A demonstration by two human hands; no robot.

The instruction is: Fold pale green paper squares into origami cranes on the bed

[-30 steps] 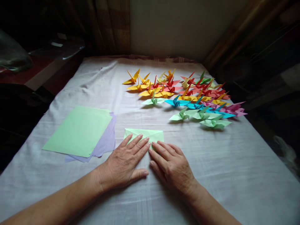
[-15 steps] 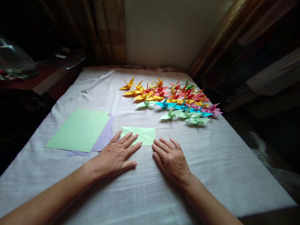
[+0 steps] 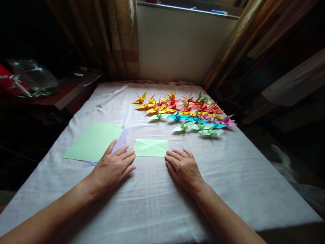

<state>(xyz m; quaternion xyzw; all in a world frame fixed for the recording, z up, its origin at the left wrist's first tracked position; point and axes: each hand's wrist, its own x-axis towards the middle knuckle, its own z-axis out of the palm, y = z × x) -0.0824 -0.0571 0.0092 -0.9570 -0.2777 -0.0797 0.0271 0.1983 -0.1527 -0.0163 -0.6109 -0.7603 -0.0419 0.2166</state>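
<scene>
A light green folded paper rectangle (image 3: 151,148) with crease lines lies flat on the white cloth. My left hand (image 3: 111,167) rests palm down just left of it, fingers apart, fingertips at its lower left corner and over the edge of the paper stack. My right hand (image 3: 183,167) lies palm down to the lower right, fingertips at the rectangle's right edge. Neither hand holds anything.
A stack of light green and lilac paper sheets (image 3: 95,141) lies at the left. Several coloured paper cranes (image 3: 182,110) stand in rows at the back right. The cloth-covered table (image 3: 152,203) ends at right. A glass jug (image 3: 33,79) sits on a side surface at left.
Both hands have slid back and apart off the folded green paper, which now lies uncovered. The camera has tilted up, showing more of the wall and curtains.
</scene>
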